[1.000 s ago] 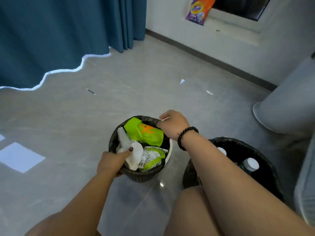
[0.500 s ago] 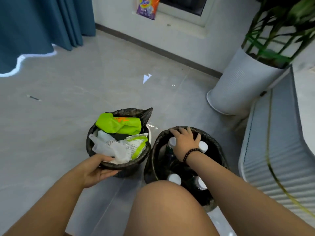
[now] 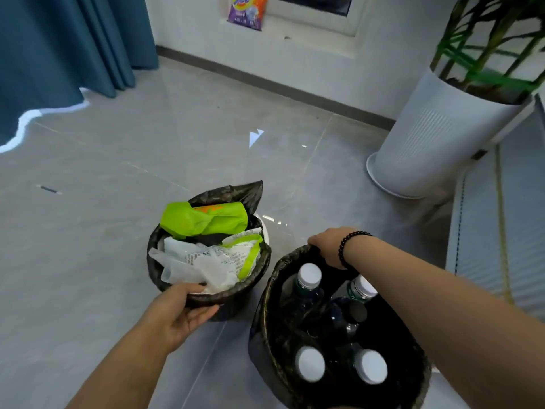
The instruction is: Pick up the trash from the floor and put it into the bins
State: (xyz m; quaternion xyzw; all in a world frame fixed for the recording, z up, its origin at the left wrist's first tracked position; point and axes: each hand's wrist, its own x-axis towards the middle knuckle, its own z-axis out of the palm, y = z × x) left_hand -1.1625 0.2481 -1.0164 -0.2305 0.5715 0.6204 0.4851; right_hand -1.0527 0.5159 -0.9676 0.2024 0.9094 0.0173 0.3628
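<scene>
Two bins stand side by side on the grey tiled floor (image 3: 118,261), each lined with a black bag.

Left bin (image 3: 236,299): filled to the rim with soft trash. A bright green packet (image 3: 203,221) lies across the far side, on top. Below it, crumpled white wrappers (image 3: 206,261) with printed text and a green-edged strip. A flap of the black liner (image 3: 247,193) sticks up at the far rim.

Left hand (image 3: 180,311): grips the near rim of the left bin, thumb over the top edge touching the white wrappers, fingers curled under the outside of the rim. Closed on the rim, holding nothing else.

Right bin (image 3: 265,320): nearer the camera, tilted. Holds four clear plastic bottles (image 3: 308,290) standing upright, white caps up; two at the far side, two at the near side.

Right hand (image 3: 327,246): clasps the far rim of the right bin, fingers hooked over the liner's edge. A black bead bracelet (image 3: 346,246) sits on the wrist.

Still on the floor: a small white scrap (image 3: 255,137) well beyond the bins, and a thin dark stick-like item (image 3: 48,189) far to the left.

Surroundings: blue curtain (image 3: 59,48) at upper left; a white ribbed planter (image 3: 436,137) with a green plant at right; a purple and orange detergent bag (image 3: 246,10) leaning at the window ledge.
</scene>
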